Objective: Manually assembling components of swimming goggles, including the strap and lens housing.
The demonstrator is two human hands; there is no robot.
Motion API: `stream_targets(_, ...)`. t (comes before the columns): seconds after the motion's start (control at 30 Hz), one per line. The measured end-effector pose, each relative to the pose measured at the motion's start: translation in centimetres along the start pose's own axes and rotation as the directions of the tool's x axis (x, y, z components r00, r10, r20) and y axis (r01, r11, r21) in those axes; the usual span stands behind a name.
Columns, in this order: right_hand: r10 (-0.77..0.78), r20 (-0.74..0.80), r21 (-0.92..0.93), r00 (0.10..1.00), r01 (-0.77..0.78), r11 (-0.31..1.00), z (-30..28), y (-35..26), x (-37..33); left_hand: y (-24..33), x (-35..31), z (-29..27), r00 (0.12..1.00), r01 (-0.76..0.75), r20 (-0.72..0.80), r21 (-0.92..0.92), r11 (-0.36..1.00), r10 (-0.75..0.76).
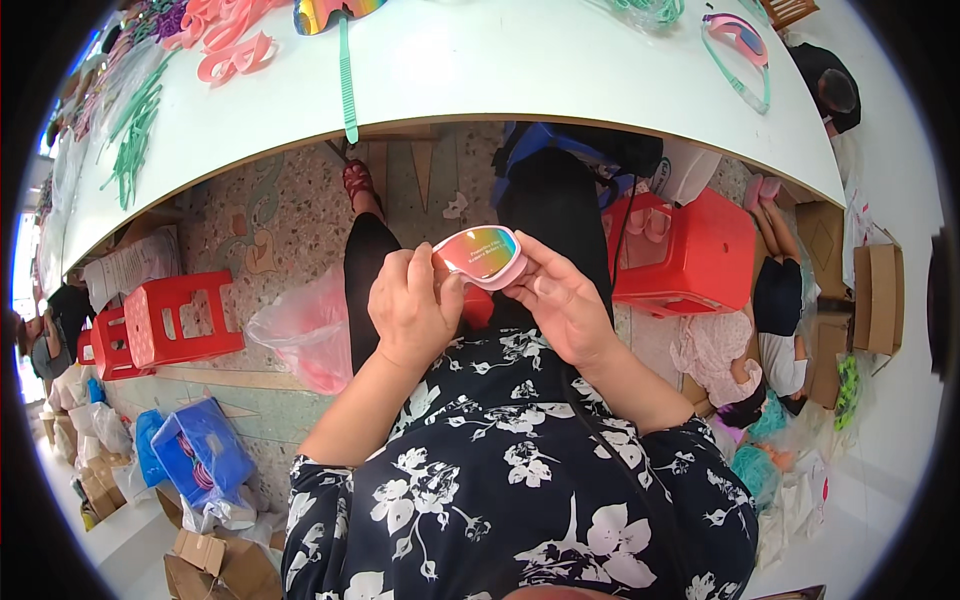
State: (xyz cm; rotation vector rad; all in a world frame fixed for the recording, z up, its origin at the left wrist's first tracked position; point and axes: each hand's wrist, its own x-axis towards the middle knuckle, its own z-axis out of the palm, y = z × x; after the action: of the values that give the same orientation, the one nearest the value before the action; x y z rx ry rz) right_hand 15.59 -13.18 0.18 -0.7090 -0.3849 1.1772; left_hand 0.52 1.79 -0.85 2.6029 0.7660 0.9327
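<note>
Over my lap I hold a pair of swim goggles (480, 254) with a pink frame and a mirrored lens shading from orange to green and blue. My left hand (412, 305) pinches the goggles' left end between thumb and fingers. At the other end, my right hand (562, 298) grips the frame, thumb toward me. No strap shows on this pair. Past my knees, on the white table (480, 85), lie goggles with a green strap (347, 85) and, farther right, pink goggles with a pale green strap (740, 45).
Pink straps (235, 58) and green straps (135, 130) lie on the table's left. Red plastic stools stand at left (180, 318) and right (690, 250). A pink plastic bag (310, 330) and a blue crate (205, 450) sit on the floor. Other people are at the right.
</note>
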Motion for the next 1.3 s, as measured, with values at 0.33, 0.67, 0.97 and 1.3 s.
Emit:
stream_targets(0.33, -0.109, -0.02, -0.225, 0.994, 0.101, 0.969, 1.2, 1.0, -1.1, 1.3, 0.9, -0.1, 0.999, 0.026, 0.028, 0.07, 0.997, -0.028)
stream_targets(0.67, -0.034, -0.016, -0.281, 0.999, 0.028, 0.959, 1.3, 1.6, -0.6, 1.3, 2.7, 0.2, 0.996, 0.068, 0.057, 0.073, 0.995, -0.072)
stream_targets(0.97, 0.074, -0.272, 0.218, 0.96, -0.013, 0.976, -1.7, 4.1, 2.1, 1.3, 1.7, 0.6, 0.997, 0.014, 0.071, -0.007, 1.0, -0.014)
stream_targets(1.3, 0.196, -0.442, 0.244, 0.875, -0.094, 0.965, -1.1, 3.5, 1.4, 3.7, 1.9, 0.0, 0.99, -0.076, 0.12, -0.041, 0.996, 0.08)
